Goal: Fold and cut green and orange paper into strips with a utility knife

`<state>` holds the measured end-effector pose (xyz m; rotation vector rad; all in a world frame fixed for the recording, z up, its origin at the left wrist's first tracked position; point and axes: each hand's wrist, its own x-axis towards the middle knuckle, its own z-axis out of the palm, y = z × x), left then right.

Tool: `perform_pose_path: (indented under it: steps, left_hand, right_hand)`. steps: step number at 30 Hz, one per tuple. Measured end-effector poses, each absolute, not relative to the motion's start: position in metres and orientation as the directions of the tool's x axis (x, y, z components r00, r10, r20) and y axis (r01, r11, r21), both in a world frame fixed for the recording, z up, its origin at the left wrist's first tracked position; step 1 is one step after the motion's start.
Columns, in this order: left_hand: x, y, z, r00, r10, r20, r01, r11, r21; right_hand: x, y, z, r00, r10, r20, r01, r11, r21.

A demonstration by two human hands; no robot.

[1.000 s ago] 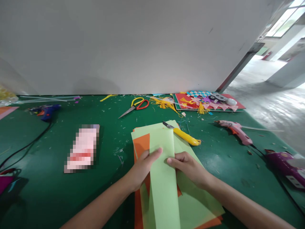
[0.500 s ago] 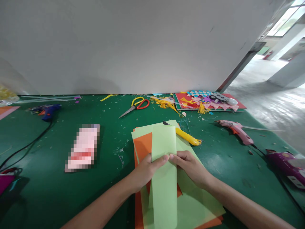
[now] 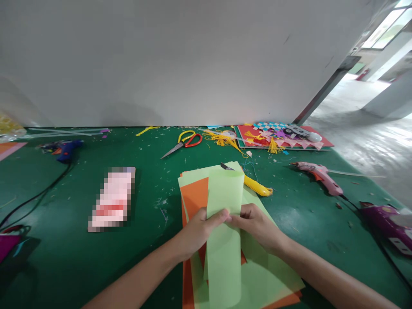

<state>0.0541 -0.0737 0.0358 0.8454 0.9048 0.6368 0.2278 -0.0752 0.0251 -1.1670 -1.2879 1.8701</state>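
Both hands grip a folded sheet of light green paper, bent over into a tall, narrow band. My left hand holds its left side, thumb pressed on the front. My right hand pinches the right side, and the two thumbs meet near the middle. The fingers behind the paper are hidden. Underneath lies a loose stack of green and orange paper. A yellow utility knife rests on the stack behind the folded sheet, its blade showing above the sheet's top edge.
Red-and-yellow-handled scissors lie beyond the stack. At right are a pink glue gun and a purple device; at left, a blue glue gun and a blurred pink item. Yellow tassels sit near the wall.
The top of the folded green sheet has shifted slightly right and curves more, covering more of the knife. Both hands keep nearly the same place and grip.
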Motion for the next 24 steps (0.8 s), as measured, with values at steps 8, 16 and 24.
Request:
perform_pose_path:
  steps: [8, 16, 24]
  left_hand:
    - [0.0554, -0.0745, 0.0358, 0.455, 0.787, -0.416, -0.109, 0.513, 0.852]
    - [0.0558, -0.0753, 0.0322, 0.417, 0.781, -0.465, -0.085, 0.543, 0.836]
    - [0.0549, -0.0749, 0.0329, 0.428, 0.792, -0.435, -0.077, 0.511, 0.856]
  right_hand:
    - [0.2263, -0.0765, 0.0281, -0.489, 0.821, -0.297, -0.030, -0.356, -0.934]
    - [0.2278, -0.0751, 0.0244, -0.506, 0.819, -0.272, -0.067, -0.351, -0.934]
    - [0.2262, -0.0760, 0.0249, -0.525, 0.807, -0.271, -0.121, -0.386, -0.915]
